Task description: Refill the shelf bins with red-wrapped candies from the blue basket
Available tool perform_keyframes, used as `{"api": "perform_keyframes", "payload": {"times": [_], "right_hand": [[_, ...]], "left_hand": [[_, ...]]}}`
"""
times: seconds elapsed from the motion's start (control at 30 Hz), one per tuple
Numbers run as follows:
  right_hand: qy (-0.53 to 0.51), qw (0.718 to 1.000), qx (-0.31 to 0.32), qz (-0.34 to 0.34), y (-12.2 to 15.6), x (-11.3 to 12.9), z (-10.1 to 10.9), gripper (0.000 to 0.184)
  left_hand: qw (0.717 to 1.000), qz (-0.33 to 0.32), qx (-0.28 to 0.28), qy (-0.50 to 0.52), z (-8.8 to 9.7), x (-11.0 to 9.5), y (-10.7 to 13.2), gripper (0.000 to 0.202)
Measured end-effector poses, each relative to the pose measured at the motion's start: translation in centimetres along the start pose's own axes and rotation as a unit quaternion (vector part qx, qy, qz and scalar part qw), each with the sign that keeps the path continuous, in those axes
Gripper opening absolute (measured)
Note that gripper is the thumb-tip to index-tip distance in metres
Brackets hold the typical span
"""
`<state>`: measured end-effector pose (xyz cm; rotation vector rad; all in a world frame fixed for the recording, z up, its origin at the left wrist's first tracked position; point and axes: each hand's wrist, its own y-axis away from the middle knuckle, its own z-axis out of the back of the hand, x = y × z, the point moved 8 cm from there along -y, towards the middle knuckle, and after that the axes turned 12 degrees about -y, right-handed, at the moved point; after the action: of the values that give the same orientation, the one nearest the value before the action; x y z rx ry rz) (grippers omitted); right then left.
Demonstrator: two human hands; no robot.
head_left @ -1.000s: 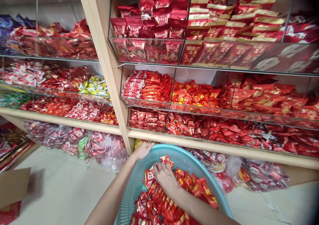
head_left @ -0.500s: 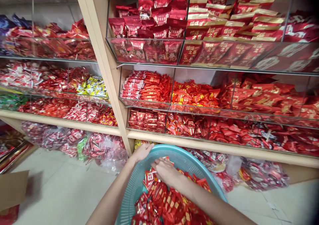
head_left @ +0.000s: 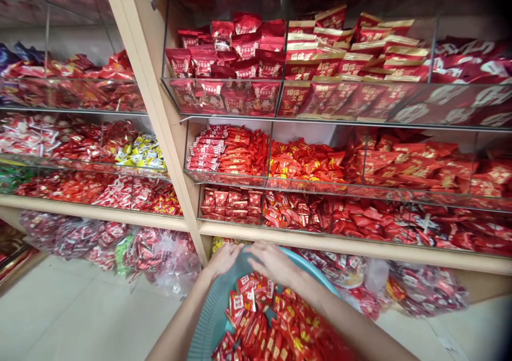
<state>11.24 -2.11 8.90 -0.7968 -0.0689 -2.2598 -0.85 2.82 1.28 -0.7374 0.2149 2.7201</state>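
A turquoise plastic basket with slotted sides stands before me at the bottom of the view. Small red wrapped sweets fill much of it, some with white labels and others with yellow print. My left hand is closed over the far-left part of the rim, its thumb side towards the middle. Just to its right, my right hand is closed at the far rim, above the sweets. Its fingertips are partly hidden at the edge.
Wooden shelving with clear-fronted bins of packaged sweets rises ahead. The bottom shelf edge runs close behind the basket. Clear bags of sweets lie on the floor under the left shelves, and more bags lie under the right ones.
My right hand has left the sweets and moved up to the far rim beside my left hand. More yellow-printed sweets show. The shelves sit lower in view.
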Motion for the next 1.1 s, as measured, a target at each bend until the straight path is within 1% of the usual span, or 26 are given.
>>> {"api": "perform_keyframes", "payload": {"times": [0.07,0.1,0.13,0.17,0.23,0.33,0.43,0.63,0.77,0.87,1.0,1.1], "right_hand": [[-0.019,0.994,-0.101,-0.02,-0.6,-2.0,4.1,0.027],[-0.021,0.989,-0.142,-0.039,-0.9,-3.3,5.9,0.026],[-0.019,0.983,-0.173,-0.059,-1.1,-4.7,7.3,0.025],[-0.01,0.978,-0.19,-0.083,-1.4,-6.1,8.3,0.024],[0.02,0.972,-0.189,-0.135,-1.9,-8.5,9.3,0.027],[0.068,0.965,-0.132,-0.215,-2.7,-10.6,9.1,0.038],[0.101,0.955,-0.095,-0.261,-3.1,-10.7,8.6,0.041],[0.122,0.94,-0.087,-0.306,-3.3,-10.6,8.5,0.038],[0.124,0.942,-0.09,-0.297,-3.2,-10.7,8.4,0.04],[0.128,0.946,-0.094,-0.282,-3.1,-10.3,8.7,0.04],[0.135,0.948,-0.111,-0.267,-2.0,-9.1,10.3,0.038],[0.119,0.954,-0.142,-0.237,-0.2,-7.5,11.6,0.035]], "left_hand": [[1.0,0.011,0.008,-0.011,0.0,0.1,0.1,0.057],[1.0,0.017,0.011,-0.016,0.0,0.1,0.1,0.058],[1.0,0.021,0.013,-0.018,0.0,0.1,0.1,0.058],[1.0,0.021,0.014,-0.017,0.1,0.1,0.1,0.058],[1.0,0.019,0.012,-0.015,0.1,0.0,0.1,0.058],[1.0,0.024,0.01,-0.017,0.1,0.1,0.0,0.059],[1.0,0.023,0.009,-0.016,0.1,0.1,0.0,0.058],[1.0,0.023,0.009,-0.012,0.1,0.1,0.2,0.057],[1.0,0.025,0.009,-0.015,0.0,0.2,0.2,0.056],[1.0,0.021,0.008,-0.014,0.0,0.3,0.1,0.057],[1.0,0.023,0.012,-0.012,0.0,0.3,0.0,0.059],[0.999,0.026,0.012,-0.018,0.1,0.1,0.0,0.058]]}}
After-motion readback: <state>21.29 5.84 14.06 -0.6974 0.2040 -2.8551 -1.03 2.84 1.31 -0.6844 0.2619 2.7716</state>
